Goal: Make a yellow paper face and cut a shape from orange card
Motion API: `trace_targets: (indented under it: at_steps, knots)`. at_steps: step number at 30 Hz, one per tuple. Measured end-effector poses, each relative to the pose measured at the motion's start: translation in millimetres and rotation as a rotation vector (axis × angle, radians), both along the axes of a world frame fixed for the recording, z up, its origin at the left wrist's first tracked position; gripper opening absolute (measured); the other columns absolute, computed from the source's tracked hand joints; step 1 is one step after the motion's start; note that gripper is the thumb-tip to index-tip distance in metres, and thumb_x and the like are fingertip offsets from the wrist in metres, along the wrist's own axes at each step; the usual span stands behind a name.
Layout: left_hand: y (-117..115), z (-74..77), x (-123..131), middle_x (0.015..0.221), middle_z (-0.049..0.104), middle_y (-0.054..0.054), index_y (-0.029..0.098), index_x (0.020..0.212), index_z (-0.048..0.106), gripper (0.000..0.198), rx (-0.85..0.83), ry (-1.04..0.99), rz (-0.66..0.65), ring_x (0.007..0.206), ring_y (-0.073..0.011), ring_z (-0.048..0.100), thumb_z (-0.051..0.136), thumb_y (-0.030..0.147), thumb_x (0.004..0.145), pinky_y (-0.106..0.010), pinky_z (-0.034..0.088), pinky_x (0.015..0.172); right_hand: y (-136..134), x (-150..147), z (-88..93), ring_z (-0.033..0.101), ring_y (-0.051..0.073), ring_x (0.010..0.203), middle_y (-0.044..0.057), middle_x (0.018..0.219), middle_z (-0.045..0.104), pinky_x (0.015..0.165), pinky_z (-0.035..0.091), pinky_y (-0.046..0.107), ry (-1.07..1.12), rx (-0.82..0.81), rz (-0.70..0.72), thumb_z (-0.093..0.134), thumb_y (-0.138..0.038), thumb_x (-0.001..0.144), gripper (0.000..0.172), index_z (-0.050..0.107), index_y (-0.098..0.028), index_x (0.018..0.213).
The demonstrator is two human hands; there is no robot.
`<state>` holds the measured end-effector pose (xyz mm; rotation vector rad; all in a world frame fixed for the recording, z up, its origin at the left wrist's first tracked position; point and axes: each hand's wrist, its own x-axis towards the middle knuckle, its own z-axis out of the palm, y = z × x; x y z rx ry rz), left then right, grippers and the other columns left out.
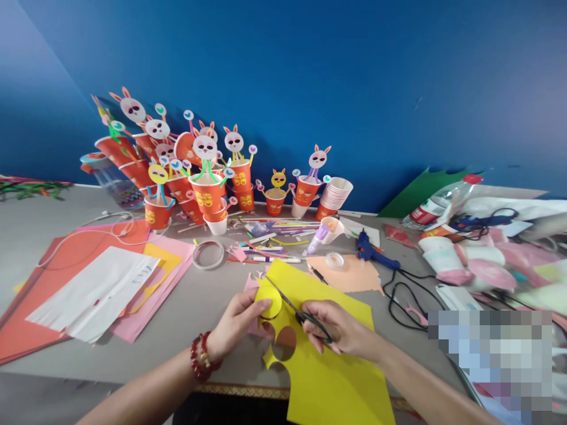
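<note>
Grey bench (177, 324), near edge: yellow sheet (332, 381) overhangs it, left fingers (258, 309) pinching its circle (273, 303), right fingers (319, 313) wrapped round scissors (301, 317); the unsupported sheet's sag could pull the cut off line.

The view comes from a camera worn on the person's head, facing forward and down over the near edge of the smooth grey desk (163, 342). It is close enough that both bare arms (150, 378) come in from the bottom edge, with the left hand (239, 316) and right hand (325, 324) below the middle. The large yellow paper sheet (328, 378) lies nearest, running out of frame at the bottom; red paper cups (208, 198) stand farther off, before the plain blue wall (310, 77) filling the top.
</note>
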<state>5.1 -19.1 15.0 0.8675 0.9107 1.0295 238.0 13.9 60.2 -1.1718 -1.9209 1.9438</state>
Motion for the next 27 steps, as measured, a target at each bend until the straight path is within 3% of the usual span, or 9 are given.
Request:
trace_targets:
  at_steps: [9,13,27]
  knots:
    - [0,-6.0,0,0.075,0.068,-0.003,0.014,0.087,0.072,0.035,-0.058,-0.057,0.056,0.062,-0.0129,0.061,0.071,0.049,0.081,-0.021,0.052,0.057,-2,-3,5.2,0.035,0.004,0.035,-0.003,0.052,0.058,0.034,0.023,0.016,0.002,-0.057,-0.031,0.058,-0.066,0.083,0.05,0.045,-0.02,0.071]
    - [0,-5.0,1,0.065,0.064,-0.002,0.013,0.077,0.069,0.039,-0.03,0.0,0.036,0.053,-0.0115,0.059,0.071,0.052,0.079,-0.021,0.05,0.053,0,-5,1.4,0.034,0.002,0.031,-0.003,0.055,0.062,0.031,0.022,0.014,-0.02,-0.089,-0.006,0.058,-0.064,0.084,0.048,0.044,-0.02,0.073]
    - [-1,0.8,0,0.073,0.065,-0.004,0.012,0.084,0.07,0.041,-0.04,-0.001,-0.011,0.061,-0.0134,0.061,0.071,0.053,0.079,-0.021,0.051,0.056,8,-4,-2.7,0.04,0.003,0.034,-0.003,0.061,0.064,0.031,0.025,0.013,-0.061,-0.049,0.06,0.057,-0.062,0.086,0.045,0.043,-0.021,0.074]
